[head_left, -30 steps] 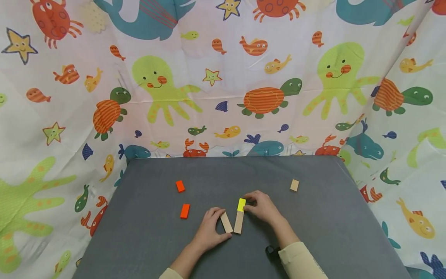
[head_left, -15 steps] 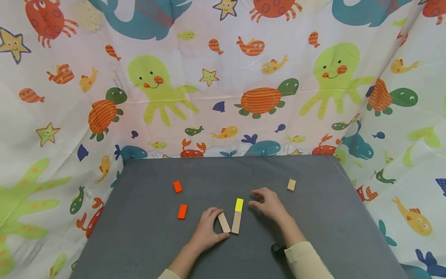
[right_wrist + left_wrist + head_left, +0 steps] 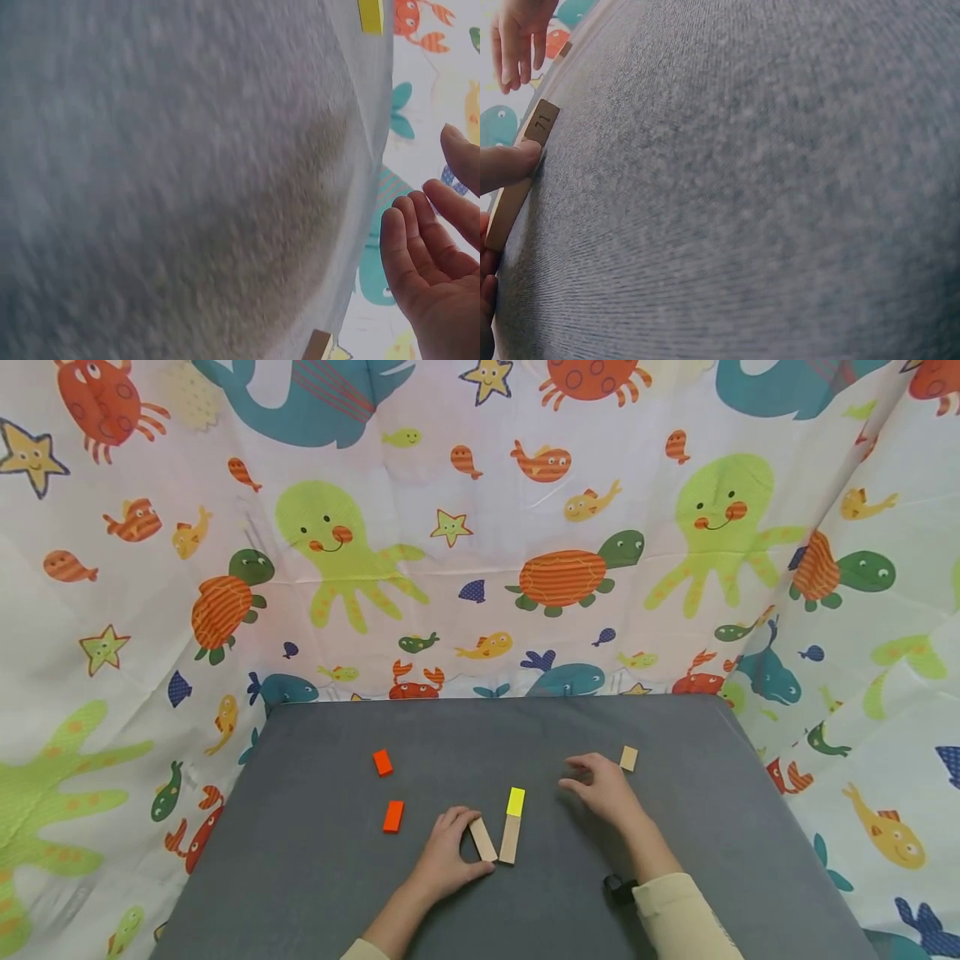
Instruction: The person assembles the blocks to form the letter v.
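Observation:
My left hand pinches a plain wooden block between thumb and fingers on the grey table. In the left wrist view its thumb presses a wooden block with printed digits. Just right of it lies a second wooden block, slanted so that their near ends almost meet in a V. A yellow block continues from that one's far end. My right hand hovers over the table with nothing in it, fingers loosely bent and parted from the thumb. Behind its knuckles is a short wooden block.
Two orange blocks lie on the left half of the table, one farther back. A curtain with sea animals hangs behind the grey table and along its sides. A black strap is on the right wrist.
My right hand has let go of the yellow block and moved right, close to the short wooden block. The left hand keeps its pinch. The head view has shifted slightly.

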{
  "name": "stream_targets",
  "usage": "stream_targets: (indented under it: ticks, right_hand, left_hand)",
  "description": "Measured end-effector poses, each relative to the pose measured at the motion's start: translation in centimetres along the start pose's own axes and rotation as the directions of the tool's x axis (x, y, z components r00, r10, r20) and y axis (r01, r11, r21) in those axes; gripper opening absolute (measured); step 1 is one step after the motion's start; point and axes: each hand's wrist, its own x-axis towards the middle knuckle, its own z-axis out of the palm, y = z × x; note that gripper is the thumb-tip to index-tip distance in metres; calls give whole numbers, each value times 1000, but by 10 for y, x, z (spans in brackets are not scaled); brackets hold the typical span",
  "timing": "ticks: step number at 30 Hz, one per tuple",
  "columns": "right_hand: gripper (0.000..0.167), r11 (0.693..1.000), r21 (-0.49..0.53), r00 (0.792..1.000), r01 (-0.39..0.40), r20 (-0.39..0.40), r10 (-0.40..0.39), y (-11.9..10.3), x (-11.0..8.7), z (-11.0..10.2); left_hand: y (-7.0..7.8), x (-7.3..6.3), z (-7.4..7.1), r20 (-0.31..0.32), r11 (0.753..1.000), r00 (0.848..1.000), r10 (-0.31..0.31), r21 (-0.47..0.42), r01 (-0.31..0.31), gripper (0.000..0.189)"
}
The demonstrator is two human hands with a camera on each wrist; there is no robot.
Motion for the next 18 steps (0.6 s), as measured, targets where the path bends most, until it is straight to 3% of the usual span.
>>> stream_targets:
  ticks: [18]
  right_hand:
    - [48, 999, -39, 999, -23, -36, 21, 10, 3, -28]
  left_hand:
    - [2, 0, -1, 6, 1000, 1000, -5, -16, 5, 81]
